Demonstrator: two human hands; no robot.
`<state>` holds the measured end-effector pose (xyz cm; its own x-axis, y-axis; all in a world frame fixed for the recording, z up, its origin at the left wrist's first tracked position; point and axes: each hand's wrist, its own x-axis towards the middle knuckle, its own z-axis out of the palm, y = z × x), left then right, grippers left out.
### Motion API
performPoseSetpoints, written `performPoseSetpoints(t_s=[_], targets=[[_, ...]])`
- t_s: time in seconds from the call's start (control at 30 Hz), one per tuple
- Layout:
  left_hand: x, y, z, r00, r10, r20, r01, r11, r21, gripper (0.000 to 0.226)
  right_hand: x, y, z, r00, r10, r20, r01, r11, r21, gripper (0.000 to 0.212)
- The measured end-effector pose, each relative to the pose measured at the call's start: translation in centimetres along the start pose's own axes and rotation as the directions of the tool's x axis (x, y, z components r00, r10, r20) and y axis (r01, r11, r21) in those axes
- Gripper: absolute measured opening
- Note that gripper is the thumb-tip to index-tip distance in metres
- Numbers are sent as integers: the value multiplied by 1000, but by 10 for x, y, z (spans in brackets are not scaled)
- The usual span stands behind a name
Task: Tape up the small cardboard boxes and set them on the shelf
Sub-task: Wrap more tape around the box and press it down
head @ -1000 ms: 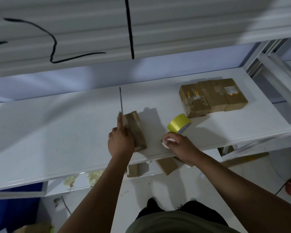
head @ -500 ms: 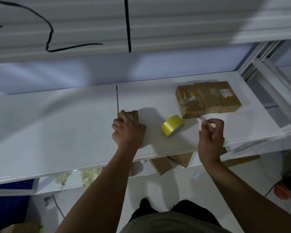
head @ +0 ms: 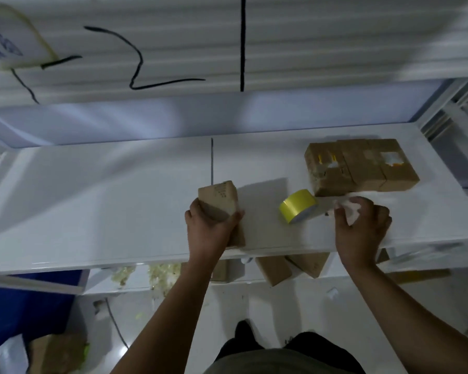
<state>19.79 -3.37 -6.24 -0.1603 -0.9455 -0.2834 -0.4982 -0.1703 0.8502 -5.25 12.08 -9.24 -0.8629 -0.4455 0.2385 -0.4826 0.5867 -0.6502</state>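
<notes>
Small cardboard box (head: 222, 197), light and stiff by my judgement: my left hand (head: 214, 230) clasps its sides, right hand (head: 362, 233) clutches a white scrap (head: 349, 210).

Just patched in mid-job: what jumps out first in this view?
The left hand grips a small cardboard box at the front edge of the white shelf. To its right lies a yellow tape roll, then the right hand holding a crumpled white scrap. Behind them, three more boxes stand in a row at the right end.
</notes>
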Motion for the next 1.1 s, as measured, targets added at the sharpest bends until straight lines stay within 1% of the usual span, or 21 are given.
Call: performPoseSetpoints(t_s=[0.03,0.07,0.1,0.13,0.17,0.2,0.23,0.3,0.37,0.4,0.47,0.57,0.6,0.67,0.73,0.8,0.87,0.93,1.0,1.03,1.1], targets=[[-8,5,-1,999,29,-19,-30,997,-75,115,-11,-21,-7,1000,-17,18,13,985,169,33],[-15,10,-2,998,61,-26,-64,988,-138,113,-23,-46,-15,990,-18,136,-29,942,333,36],[-22,15,-2,995,96,-17,-98,975,-201,108,-35,-72,-22,946,-15,322,-142,877,459,42],[-29,21,-2,990,139,4,-133,955,-264,103,-45,-94,-25,867,-32,497,-266,814,516,48],[-36,26,-2,982,188,29,-170,933,-317,95,-54,-112,-24,784,-68,617,-352,771,531,54],[-42,31,-2,970,236,55,-201,910,-363,85,-61,-124,-21,721,-112,684,-403,735,545,59],[-46,37,-2,960,267,81,-212,885,-414,74,-65,-133,-18,695,-147,704,-437,691,576,62],[-51,47,-5,952,265,154,-149,839,-523,57,-67,-144,-16,705,-161,691,-498,581,643,57],[-51,53,-8,949,219,227,-69,845,-530,51,-68,-146,-16,702,-164,693,-544,505,670,46],[-51,54,-8,946,199,257,-44,861,-506,49,-68,-147,-18,694,-157,702,-562,492,665,44],[-53,54,-6,942,190,276,-43,885,-463,43,-68,-148,-23,702,-127,701,-535,555,637,45],[-60,56,-1,945,234,228,-122,900,-418,45,-67,-151,-31,780,-91,620,-395,697,599,50],[-62,58,-1,943,243,226,-133,901,-414,49,-67,-152,-33,801,-91,592,-347,734,583,46],[-63,59,-1,950,211,231,-91,892,-443,54,-67,-152,-35,818,-128,561,-266,780,566,38],[-60,60,-2,959,196,203,-91,896,-434,54,-69,-153,-36,810,-158,565,-258,769,584,41],[-60,60,0,960,210,186,-122,910,-397,56,-70,-152,-38,785,-148,602,-326,727,604,49],[-60,61,0,943,202,264,-83,912,-402,63,-70,-150,-38,776,-127,617,-368,703,608,53],[-60,61,0,914,210,347,-51,909,-415,63,-71,-145,-38,785,-108,610,-387,684,618,52],[-60,61,0,910,237,340,-92,916,-391,61,-73,-143,-37,781,-80,620,-432,648,628,50],[-61,61,1,910,249,331,-116,920,-373,64,-74,-142,-36,776,-66,627,-455,630,629,48],[-62,60,0,887,247,390,-93,923,-373,72,-74,-140,-36,769,-38,639,-492,603,628,46]])
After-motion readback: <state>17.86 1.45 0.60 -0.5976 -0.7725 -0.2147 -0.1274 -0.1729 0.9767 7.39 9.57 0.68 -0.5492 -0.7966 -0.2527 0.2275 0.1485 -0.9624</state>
